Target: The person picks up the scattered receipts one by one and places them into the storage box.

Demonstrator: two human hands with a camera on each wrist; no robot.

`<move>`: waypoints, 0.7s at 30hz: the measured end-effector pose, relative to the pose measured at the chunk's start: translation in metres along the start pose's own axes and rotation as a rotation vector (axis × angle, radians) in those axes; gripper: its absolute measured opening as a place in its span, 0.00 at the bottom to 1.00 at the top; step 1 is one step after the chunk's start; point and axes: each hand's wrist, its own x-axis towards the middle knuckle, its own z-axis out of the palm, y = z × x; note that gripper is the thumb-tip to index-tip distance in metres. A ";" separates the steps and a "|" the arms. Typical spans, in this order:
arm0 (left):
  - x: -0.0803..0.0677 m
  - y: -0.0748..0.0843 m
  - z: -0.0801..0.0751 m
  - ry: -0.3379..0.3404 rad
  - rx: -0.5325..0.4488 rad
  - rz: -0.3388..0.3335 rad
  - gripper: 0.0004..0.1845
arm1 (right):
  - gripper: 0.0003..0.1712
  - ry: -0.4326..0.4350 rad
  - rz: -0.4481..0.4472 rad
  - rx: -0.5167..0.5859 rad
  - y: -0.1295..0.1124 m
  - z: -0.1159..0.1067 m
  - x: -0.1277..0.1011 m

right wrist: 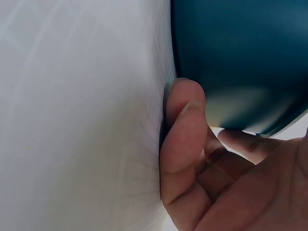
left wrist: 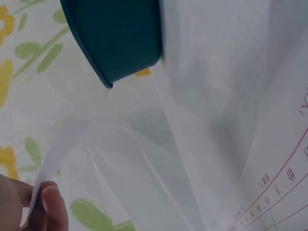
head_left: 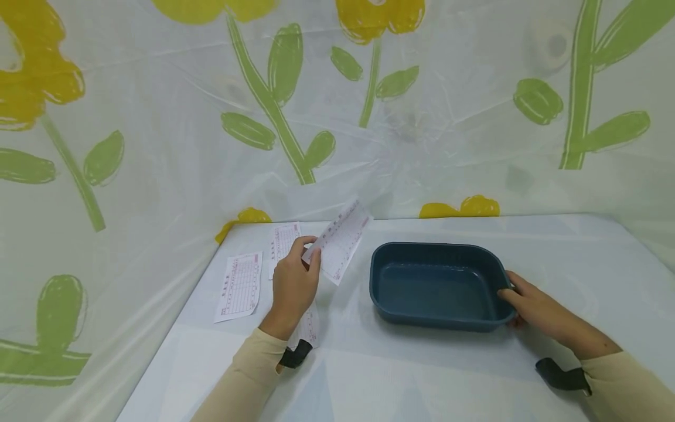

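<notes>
Between thumb and fingers, my left hand (head_left: pixel 296 281) pinches a printed paper form (head_left: pixel 345 240), held up at a tilt above the table. That same form (left wrist: pixel 62 142) appears nearly edge-on in the left wrist view. To its right, a dark blue rectangular plastic basin (head_left: pixel 437 319) stands with nothing inside. My right hand (head_left: pixel 535 305) grips the basin's right end, the thumb over the rim. In the right wrist view, the fingers (right wrist: pixel 185 139) bend against the basin's outer side (right wrist: pixel 236 57), low by the table.
One printed form (head_left: pixel 239 287) lies at the table's left edge. Behind my left hand lies another form (head_left: pixel 282 234), and a third (head_left: pixel 310 325) is partly hidden under the left wrist. A flower-patterned curtain (head_left: pixel 174 146) hangs behind the white table (head_left: pixel 422 375).
</notes>
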 end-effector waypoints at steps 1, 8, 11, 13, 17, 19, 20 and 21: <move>0.000 0.000 0.000 0.007 -0.008 0.004 0.13 | 0.34 -0.002 -0.002 -0.001 0.001 0.000 0.000; -0.002 0.003 0.002 0.027 -0.039 0.032 0.13 | 0.34 0.003 0.004 -0.008 0.003 0.001 0.000; -0.003 0.005 0.002 0.025 -0.050 0.041 0.12 | 0.35 -0.005 0.013 -0.005 0.001 0.002 0.000; -0.004 0.006 0.001 0.025 -0.064 0.052 0.12 | 0.35 -0.004 0.011 -0.013 0.000 0.002 0.000; -0.004 0.010 0.001 0.015 -0.108 0.068 0.12 | 0.35 0.005 0.013 -0.031 -0.001 0.001 0.001; -0.005 0.012 0.001 0.002 -0.126 0.067 0.13 | 0.36 0.004 0.025 -0.030 -0.002 0.001 0.001; -0.006 0.013 0.001 -0.006 -0.131 0.065 0.12 | 0.36 0.001 0.030 -0.027 -0.002 0.001 0.001; -0.007 0.014 0.001 -0.014 -0.136 0.062 0.12 | 0.36 -0.002 0.033 -0.023 -0.002 0.002 0.001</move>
